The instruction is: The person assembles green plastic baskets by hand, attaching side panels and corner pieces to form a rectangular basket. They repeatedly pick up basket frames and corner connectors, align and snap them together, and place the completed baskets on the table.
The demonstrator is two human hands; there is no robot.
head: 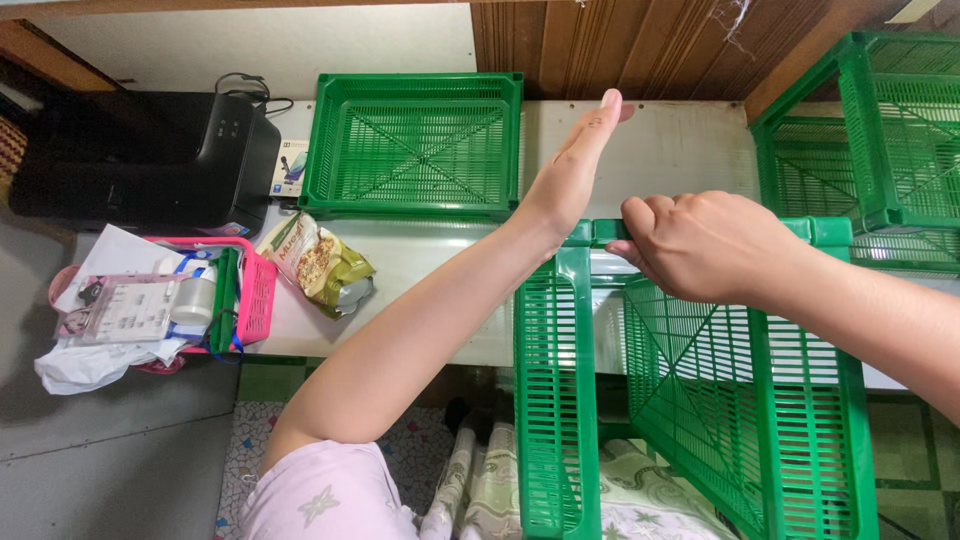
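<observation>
A green plastic slatted crate [556, 400] stands partly put together on my lap, against the front of a white table. My right hand [705, 245] is closed over the top edge of the crate's far panel. My left hand [578, 165] is flat and held edge-on, fingers straight and pointing away, just above the crate's far left corner. It holds nothing. A second green crate panel [412, 145] lies flat on the table to the left of my left hand.
A black printer [150, 155] sits at the table's far left. In front of it stands a pink basket [255, 295] with papers and tape. A snack packet [320, 262] lies beside it. More green crates [880, 130] stand at the right.
</observation>
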